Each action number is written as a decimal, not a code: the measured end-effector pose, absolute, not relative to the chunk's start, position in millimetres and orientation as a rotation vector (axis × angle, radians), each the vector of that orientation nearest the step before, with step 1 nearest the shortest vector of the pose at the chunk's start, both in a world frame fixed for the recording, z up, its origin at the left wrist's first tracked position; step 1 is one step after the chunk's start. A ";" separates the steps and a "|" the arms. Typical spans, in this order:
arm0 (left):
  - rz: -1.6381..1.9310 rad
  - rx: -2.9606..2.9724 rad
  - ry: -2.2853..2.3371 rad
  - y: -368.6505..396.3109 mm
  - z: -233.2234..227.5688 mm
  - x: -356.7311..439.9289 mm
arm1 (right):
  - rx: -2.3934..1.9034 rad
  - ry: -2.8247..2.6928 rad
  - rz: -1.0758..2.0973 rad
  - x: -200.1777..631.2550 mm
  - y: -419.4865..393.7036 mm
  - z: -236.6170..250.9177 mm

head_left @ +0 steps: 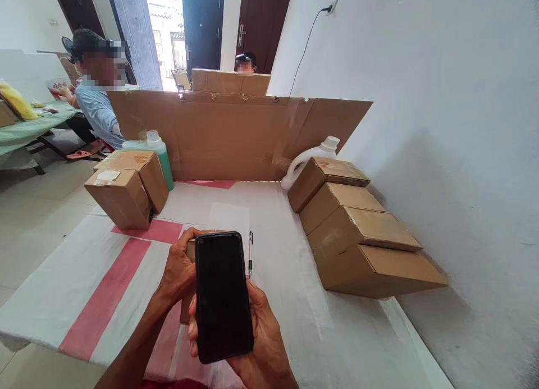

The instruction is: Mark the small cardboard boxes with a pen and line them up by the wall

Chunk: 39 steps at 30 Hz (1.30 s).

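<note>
Phone point(223, 299): nearest thing to the person, screen dark, held up above the cloth-covered surface point(290, 333).
Right grip point(263, 338): wrapped around the phone's lower half, thumb along one edge.
Left grip point(181, 268): against a small box point(185, 312) behind the phone; fingers partly hidden, so I can't tell how closed it is.
Pen point(251, 253): lying just beside the phone's right edge, as I see it.
Cartons on the right point(379, 226): four, leaning in a row.
Cartons on the left point(122, 195): brown, side by side, a green bottle point(165, 167) behind them.
White jug point(303, 159): behind the right-hand row.
Cardboard panel point(231, 136): standing across the far end.
Person in blue point(99, 108): beyond its left end.
</note>
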<state>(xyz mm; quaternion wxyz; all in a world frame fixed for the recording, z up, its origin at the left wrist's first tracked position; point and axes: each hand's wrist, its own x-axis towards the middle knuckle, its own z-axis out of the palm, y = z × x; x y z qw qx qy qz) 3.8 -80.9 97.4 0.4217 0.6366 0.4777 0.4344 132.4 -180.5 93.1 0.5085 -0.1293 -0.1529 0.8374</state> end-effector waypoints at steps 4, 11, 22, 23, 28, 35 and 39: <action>1.052 1.535 1.196 -81.2 91.3 1.6 | -0.302 -0.339 1.979 132.7 -180.7 97.8; 1.058 1.557 1.188 -80.9 88.0 -0.9 | -0.320 -0.292 1.903 128.9 -182.8 97.1; 1.038 1.470 1.195 -82.0 86.6 -0.3 | -0.315 -0.319 1.880 129.9 -178.4 100.4; 1.037 1.476 1.195 -81.8 86.2 -0.3 | -0.310 -0.318 1.878 129.7 -178.7 100.3; 1.032 1.527 1.209 -80.8 82.9 -1.6 | -0.317 -0.278 1.877 131.3 -182.2 102.7; 1.035 1.532 1.237 -81.6 83.0 -2.3 | -0.376 -0.268 1.859 137.1 -184.9 100.9; 1.038 1.488 1.207 -80.6 87.4 -3.6 | -0.426 -0.299 1.795 155.7 -183.4 100.5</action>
